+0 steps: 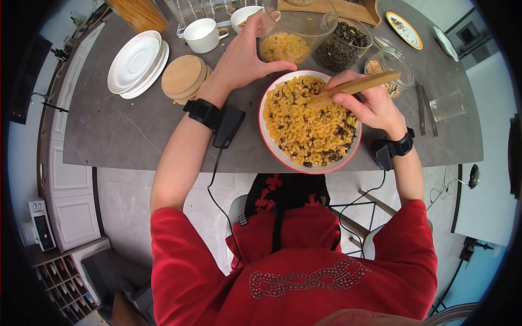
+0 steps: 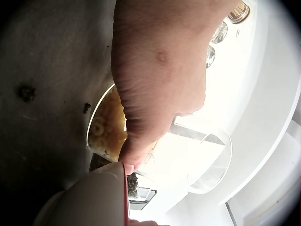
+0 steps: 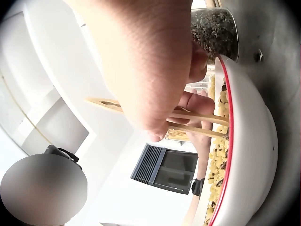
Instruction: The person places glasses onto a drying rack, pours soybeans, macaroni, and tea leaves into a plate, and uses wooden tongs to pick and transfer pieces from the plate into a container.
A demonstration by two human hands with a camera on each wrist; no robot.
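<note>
My right hand (image 1: 372, 103) grips a pair of wooden tongs (image 1: 380, 81). The tongs' two arms show in the right wrist view, their tips down among the dry macaroni (image 1: 304, 127). Dark flakes and small pale bits are mixed through this pasta, which fills a white bowl (image 3: 249, 141) with a red rim at the table's front edge. Beyond the bowl, my left hand (image 1: 242, 62) holds a clear glass container (image 1: 285, 46) with macaroni in its bottom. The left thumb lies along the container's front, its tip right at the bowl's rim; the other fingers are partly hidden.
A glass container of dark flakes (image 1: 342, 46) stands behind the bowl, near an open clip-top jar (image 1: 399, 62). Dark tongs (image 1: 427, 111) and a drinking glass (image 1: 448, 104) lie at right. White plates (image 1: 136, 62), wooden discs (image 1: 184, 76) and a white cup (image 1: 202, 36) occupy the left.
</note>
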